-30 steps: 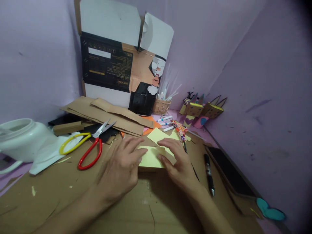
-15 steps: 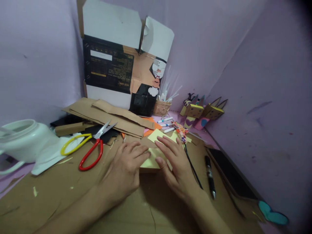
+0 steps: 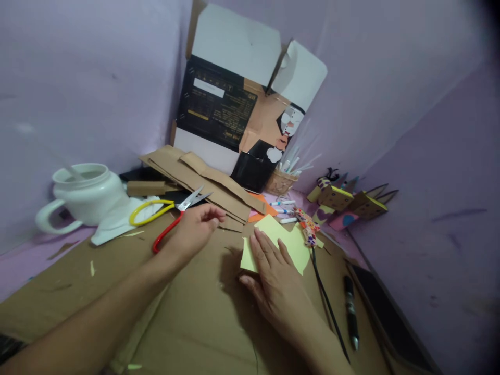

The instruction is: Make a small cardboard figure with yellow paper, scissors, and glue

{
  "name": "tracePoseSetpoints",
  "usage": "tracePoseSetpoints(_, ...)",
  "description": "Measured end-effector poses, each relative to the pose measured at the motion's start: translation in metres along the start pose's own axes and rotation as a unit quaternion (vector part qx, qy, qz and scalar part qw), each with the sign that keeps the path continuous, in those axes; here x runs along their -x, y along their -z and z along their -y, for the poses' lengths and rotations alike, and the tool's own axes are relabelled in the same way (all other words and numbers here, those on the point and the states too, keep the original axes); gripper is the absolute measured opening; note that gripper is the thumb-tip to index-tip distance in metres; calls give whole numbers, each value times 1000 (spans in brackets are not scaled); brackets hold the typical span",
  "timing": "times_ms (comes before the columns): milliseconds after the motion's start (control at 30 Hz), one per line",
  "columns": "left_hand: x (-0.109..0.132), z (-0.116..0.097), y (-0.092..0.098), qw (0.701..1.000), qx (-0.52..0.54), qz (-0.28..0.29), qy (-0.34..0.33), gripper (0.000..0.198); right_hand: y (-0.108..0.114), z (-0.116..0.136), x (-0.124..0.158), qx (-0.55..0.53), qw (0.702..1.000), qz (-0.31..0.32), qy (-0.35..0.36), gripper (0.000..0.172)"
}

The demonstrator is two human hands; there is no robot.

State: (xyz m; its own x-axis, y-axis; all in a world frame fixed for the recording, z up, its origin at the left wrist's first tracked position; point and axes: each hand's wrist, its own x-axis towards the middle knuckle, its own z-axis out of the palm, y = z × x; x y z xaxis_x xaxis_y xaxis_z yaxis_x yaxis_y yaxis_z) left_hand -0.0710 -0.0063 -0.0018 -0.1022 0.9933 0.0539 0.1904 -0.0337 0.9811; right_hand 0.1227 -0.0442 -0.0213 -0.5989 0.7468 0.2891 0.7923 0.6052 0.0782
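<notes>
My right hand [image 3: 277,284] lies flat with fingers stretched over a yellow paper sheet [image 3: 250,255], which tops a cardboard piece; its thumb rests by the near edge. More yellow paper [image 3: 295,239] lies just behind. My left hand [image 3: 199,224] hovers beside the scissors [image 3: 187,203], fingers loosely bent and a small gap at the thumb, with nothing visible in it. The scissors have one yellow and one red handle, and their blades are spread. My left hand hides part of the red handle.
A white pot [image 3: 89,195] stands at left on white tissue. Brown cardboard strips [image 3: 207,179] lie behind, before an upright flattened box [image 3: 219,104]. To the right are a patterned glue gun [image 3: 308,226] with a black cord, a pen [image 3: 351,312] and a dark flat device [image 3: 386,307].
My left hand has left the yellow paper and moved left to the scissors. My right hand now lies flatter on the paper. The whole view has shifted and tilted.
</notes>
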Motion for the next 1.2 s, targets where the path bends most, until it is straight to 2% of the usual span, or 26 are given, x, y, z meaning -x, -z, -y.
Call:
tracePoseSetpoints(67, -3, 1, 3, 998, 41, -2, 48, 9, -2, 0, 0, 5, 1000, -2, 1, 57)
tracePoseSetpoints(133, -1, 2, 0, 997, 47, 23, 60, 8, -4, 0, 0, 6, 1000, -6, 2, 58)
tracePoseSetpoints(333, 13, 4, -18, 996, 2, 90, 6, 11, -6, 0, 0, 6, 1000, -12, 6, 59)
tracePoseSetpoints(400, 17, 6, -21, 992, 27, 125, 4, 26, -6, 0, 0, -2, 1000, -12, 2, 61)
tracePoseSetpoints(500, 22, 8, -23, 977, 63, 203, 15, 59, -6, 0, 0, -25, 1000, -5, -1, 66)
tracePoseSetpoints(567, 24, 9, -23, 968, 69, 242, 21, 72, -4, 1, 1, -49, 999, 0, -3, 70)
tracePoseSetpoints(633, 24, 10, -23, 968, 66, 242, 26, 75, 0, 0, 2, -87, 996, -3, -7, 78)
tracePoseSetpoints(733, 20, 13, -21, 978, 64, 196, 28, 71, 11, -4, 7, -185, 982, -42, -15, 95)
tracePoseSetpoints(800, 17, 14, -18, 983, 69, 166, 32, 67, 18, -11, 11, -283, 953, -101, -46, 98)
tracePoseSetpoints(833, 15, 13, -17, 985, 73, 153, 38, 63, 21, -17, 13, -337, 927, -144, -77, 94)
tracePoseSetpoints(867, 14, 12, -16, 986, 77, 139, 50, 60, 23, -24, 16, -389, 893, -193, -122, 87)
tracePoseSetpoints(933, 12, 8, -15, 986, 92, 106, 90, 53, 24, -40, 19, -463, 801, -293, -240, 64)
tracePoseSetpoints(967, 11, 6, -15, 984, 102, 88, 115, 49, 24, -48, 21, -485, 752, -319, -311, 53)
tracePoseSetpoints(1000, 11, 3, -15, 981, 112, 72, 140, 45, 23, -55, 22, -508, 709, -317, -374, 47)
tracePoseSetpoints(1067, 12, -1, -16, 975, 123, 51, 175, 35, 21, -65, 23, -559, 658, -235, -447, 49)
tracePoseSetpoints(1133, 12, -2, -17, 974, 120, 53, 184, 27, 22, -67, 23, -599, 644, -122, -461, 53)
tracePoseSetpoints(1200, 14, -1, -17, 976, 108, 62, 177, 23, 24, -62, 21, -614, 646, -31, -453, 52)
